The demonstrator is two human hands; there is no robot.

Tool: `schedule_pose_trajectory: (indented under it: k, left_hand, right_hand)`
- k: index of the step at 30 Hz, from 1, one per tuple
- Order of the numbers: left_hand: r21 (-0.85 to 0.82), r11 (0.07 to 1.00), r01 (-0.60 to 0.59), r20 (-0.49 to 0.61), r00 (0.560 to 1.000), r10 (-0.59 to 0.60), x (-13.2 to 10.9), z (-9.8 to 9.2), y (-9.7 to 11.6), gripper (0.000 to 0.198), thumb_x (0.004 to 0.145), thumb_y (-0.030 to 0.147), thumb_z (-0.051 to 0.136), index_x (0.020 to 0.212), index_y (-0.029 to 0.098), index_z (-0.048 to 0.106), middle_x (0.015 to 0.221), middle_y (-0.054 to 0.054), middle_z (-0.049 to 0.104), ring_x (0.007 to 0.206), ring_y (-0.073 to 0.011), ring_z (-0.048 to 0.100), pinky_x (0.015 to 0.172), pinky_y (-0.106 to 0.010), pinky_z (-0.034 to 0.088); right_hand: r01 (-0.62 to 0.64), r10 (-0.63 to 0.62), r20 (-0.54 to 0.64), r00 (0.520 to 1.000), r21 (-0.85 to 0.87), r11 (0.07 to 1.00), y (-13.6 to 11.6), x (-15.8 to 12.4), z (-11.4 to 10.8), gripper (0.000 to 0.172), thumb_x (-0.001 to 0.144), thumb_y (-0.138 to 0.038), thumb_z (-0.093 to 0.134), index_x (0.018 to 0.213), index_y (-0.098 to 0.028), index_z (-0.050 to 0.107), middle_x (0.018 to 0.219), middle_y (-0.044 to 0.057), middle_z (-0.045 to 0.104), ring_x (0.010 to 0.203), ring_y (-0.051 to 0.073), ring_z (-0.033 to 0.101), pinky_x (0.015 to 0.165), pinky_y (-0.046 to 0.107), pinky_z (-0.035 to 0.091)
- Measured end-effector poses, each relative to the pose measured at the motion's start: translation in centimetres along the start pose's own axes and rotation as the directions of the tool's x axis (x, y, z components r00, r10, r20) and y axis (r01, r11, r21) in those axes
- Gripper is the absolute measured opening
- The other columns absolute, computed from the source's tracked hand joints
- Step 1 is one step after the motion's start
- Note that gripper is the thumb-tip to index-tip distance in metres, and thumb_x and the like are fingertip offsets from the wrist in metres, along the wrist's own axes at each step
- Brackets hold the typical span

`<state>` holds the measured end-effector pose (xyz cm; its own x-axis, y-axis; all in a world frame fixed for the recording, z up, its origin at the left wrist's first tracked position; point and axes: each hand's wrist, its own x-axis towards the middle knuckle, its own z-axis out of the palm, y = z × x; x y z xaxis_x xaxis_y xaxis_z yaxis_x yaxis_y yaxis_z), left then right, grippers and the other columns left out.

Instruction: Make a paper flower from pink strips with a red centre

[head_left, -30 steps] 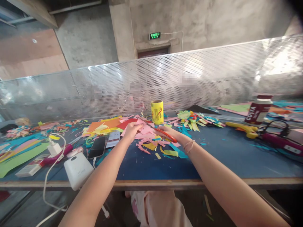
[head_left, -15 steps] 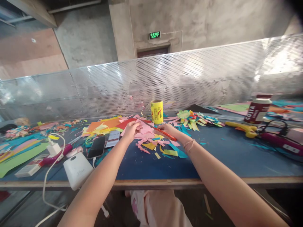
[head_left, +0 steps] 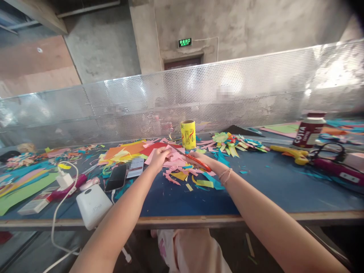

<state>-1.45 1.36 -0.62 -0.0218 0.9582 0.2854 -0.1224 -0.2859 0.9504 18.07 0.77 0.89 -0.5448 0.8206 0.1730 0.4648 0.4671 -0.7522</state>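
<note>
Over a heap of coloured paper scraps, my left hand (head_left: 159, 158) pinches a piece of pink paper (head_left: 176, 156). My right hand (head_left: 201, 158) is closed around scissors with orange-red handles (head_left: 205, 166), the blades pointing left toward the pink paper. Whether the blades touch the paper is too small to tell. Beneath my hands lie pink, yellow and blue offcuts (head_left: 182, 175). Just behind them a yellow printed roll (head_left: 188, 134) stands upright, near red paper (head_left: 153, 148) and orange paper (head_left: 125, 149).
Left of my left arm lie a phone (head_left: 116, 177), a white power bank (head_left: 93, 204) with a cable, and green paper (head_left: 28, 193). A paper-strip bundle (head_left: 227, 142), yellow-handled tool (head_left: 292, 153) and brown bottle (head_left: 309, 131) are to the right. A perforated metal panel (head_left: 127, 106) runs behind.
My right hand and the scissors have shifted slightly left, closer to my left hand. My left hand stays at nearly the same spot with the pink paper.
</note>
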Motion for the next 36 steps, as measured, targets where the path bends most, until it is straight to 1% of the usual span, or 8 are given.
schedule_pose_trajectory:
  k: [6, 10, 14, 21, 27, 31, 34, 36]
  left_hand:
    - [-0.059, 0.997, 0.046, -0.031, 0.998, -0.048, 0.1, -0.1, 0.1, 0.029, 0.057, 0.034, 0.07, 0.057, 0.015, 0.048, 0.047, 0.005, 0.043, 0.051, -0.0096, 0.052, 0.044, -0.019, 0.034]
    - [-0.094, 0.993, 0.071, -0.001, 0.997, -0.071, -0.1, 0.2, 0.4, 0.03, 0.056, 0.033, 0.071, 0.055, 0.015, 0.047, 0.047, 0.004, 0.045, 0.048, -0.008, 0.05, 0.044, -0.018, 0.033]
    - [-0.081, 0.993, 0.085, 0.047, 0.996, -0.082, -0.3, 0.4, 0.6, 0.031, 0.057, 0.032, 0.07, 0.049, 0.015, 0.045, 0.048, 0.001, 0.051, 0.044, -0.0062, 0.047, 0.043, -0.019, 0.033]
    - [-0.095, 0.985, 0.142, 0.057, 0.989, -0.137, -0.4, 0.4, 0.6, 0.026, 0.054, 0.031, 0.072, 0.056, 0.013, 0.053, 0.048, 0.001, 0.052, 0.042, -0.0058, 0.046, 0.042, -0.019, 0.032]
    - [-0.097, 0.983, 0.154, 0.065, 0.987, -0.148, -0.5, 0.2, 0.5, 0.027, 0.055, 0.031, 0.072, 0.056, 0.014, 0.051, 0.047, 0.001, 0.053, 0.041, -0.0057, 0.046, 0.041, -0.018, 0.034]
    - [-0.148, 0.977, 0.152, 0.043, 0.988, -0.147, -0.3, 0.1, 0.2, 0.023, 0.056, 0.025, 0.07, 0.057, 0.014, 0.05, 0.05, 0.002, 0.053, 0.047, -0.0083, 0.053, 0.045, -0.019, 0.04]
    - [-0.149, 0.981, 0.127, -0.005, 0.992, -0.129, -0.1, 0.0, 0.0, 0.02, 0.055, 0.021, 0.07, 0.067, 0.014, 0.056, 0.06, 0.0, 0.058, 0.052, -0.0095, 0.056, 0.051, -0.022, 0.047]
    - [-0.126, 0.988, 0.089, -0.021, 0.996, -0.092, 0.1, -0.1, -0.2, 0.022, 0.054, 0.021, 0.071, 0.072, 0.013, 0.06, 0.067, -0.001, 0.061, 0.056, -0.0094, 0.057, 0.054, -0.023, 0.049]
  right_hand:
    - [-0.066, 0.064, -0.024, 0.998, -0.065, 0.996, -0.4, 0.2, 0.1, 0.043, 0.069, -0.057, 0.052, 0.056, -0.018, 0.039, 0.049, -0.004, 0.035, 0.044, 0.006, 0.031, 0.04, 0.023, 0.024]
    - [-0.108, 0.108, 0.032, 0.994, 0.029, 0.994, 0.2, 0.3, 0.2, 0.044, 0.071, -0.06, 0.049, 0.06, -0.019, 0.041, 0.048, -0.004, 0.037, 0.042, 0.008, 0.035, 0.039, 0.024, 0.028]
    - [-0.07, 0.067, 0.044, 0.997, 0.061, 0.996, 0.6, 0.1, 0.2, 0.043, 0.072, -0.06, 0.049, 0.062, -0.019, 0.042, 0.05, -0.003, 0.041, 0.041, 0.009, 0.037, 0.039, 0.025, 0.031]
    - [-0.116, 0.109, 0.074, 0.991, 0.095, 0.989, -0.1, -0.1, 0.3, 0.044, 0.072, -0.062, 0.049, 0.062, -0.019, 0.044, 0.047, -0.004, 0.039, 0.04, 0.008, 0.036, 0.037, 0.024, 0.031]
    - [-0.105, 0.1, -0.052, 0.994, -0.118, 0.987, 0.0, 0.6, 0.4, 0.045, 0.071, -0.06, 0.051, 0.058, -0.018, 0.046, 0.049, -0.002, 0.041, 0.041, 0.008, 0.036, 0.039, 0.025, 0.027]
    - [-0.122, 0.074, -0.184, 0.98, -0.269, 0.955, 0.7, 1.1, 0.1, 0.045, 0.07, -0.06, 0.052, 0.057, -0.018, 0.05, 0.053, 0.001, 0.049, 0.05, 0.013, 0.046, 0.046, 0.026, 0.03]
    - [-0.215, 0.07, -0.37, 0.926, -0.367, 0.905, 1.4, 1.2, -0.6, 0.041, 0.075, -0.056, 0.05, 0.075, -0.016, 0.059, 0.074, 0.009, 0.063, 0.068, 0.02, 0.057, 0.055, 0.027, 0.036]
    - [-0.285, 0.085, -0.442, 0.893, -0.409, 0.867, 2.0, 1.1, -1.2, 0.04, 0.078, -0.049, 0.049, 0.092, -0.014, 0.06, 0.09, 0.015, 0.065, 0.081, 0.023, 0.06, 0.061, 0.028, 0.038]
